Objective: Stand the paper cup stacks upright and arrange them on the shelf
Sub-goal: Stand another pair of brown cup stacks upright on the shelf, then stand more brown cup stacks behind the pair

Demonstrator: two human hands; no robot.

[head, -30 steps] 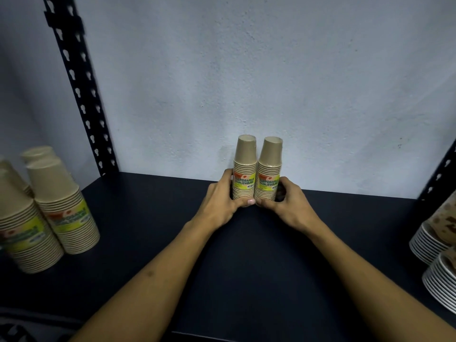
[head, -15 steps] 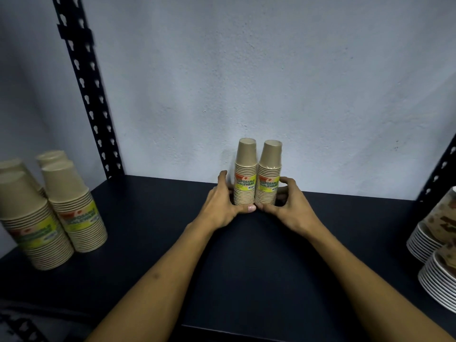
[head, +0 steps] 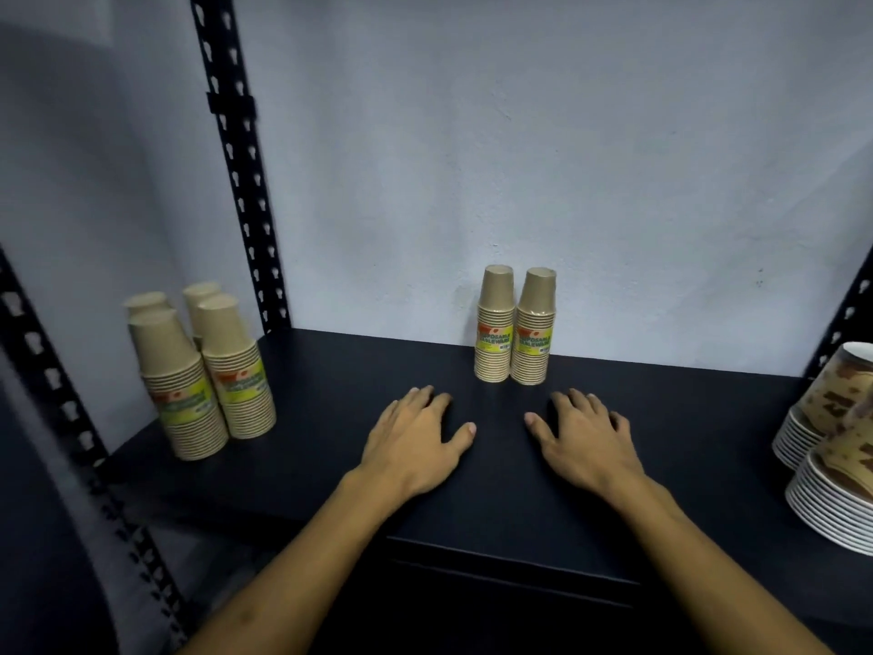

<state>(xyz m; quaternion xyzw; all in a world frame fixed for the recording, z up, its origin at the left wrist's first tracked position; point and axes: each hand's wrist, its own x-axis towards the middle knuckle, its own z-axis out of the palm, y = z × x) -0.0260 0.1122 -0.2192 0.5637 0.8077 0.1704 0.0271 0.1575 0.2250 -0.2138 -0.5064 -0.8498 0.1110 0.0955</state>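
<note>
Two brown paper cup stacks with yellow labels stand upright side by side against the back wall, the left stack (head: 494, 323) touching the right stack (head: 534, 326). They rest on the dark shelf (head: 330, 465). My left hand (head: 418, 434) lies palm down in front of them, a little to the left, fingers spread and holding nothing. My right hand (head: 583, 434) lies the same way to the right, also empty. Neither hand touches the stacks.
Several more brown cup stacks (head: 203, 371) stand upright at the shelf's left end by the black perforated upright (head: 236, 167). Patterned cup stacks with white rims (head: 831, 446) lean at the right edge. A second upright (head: 845, 319) rises at the far right.
Both hands have let go of the two middle stacks and drawn back toward me, opening flat above the shelf. The stacks stay upright by the wall. The view has shifted right and back.
</note>
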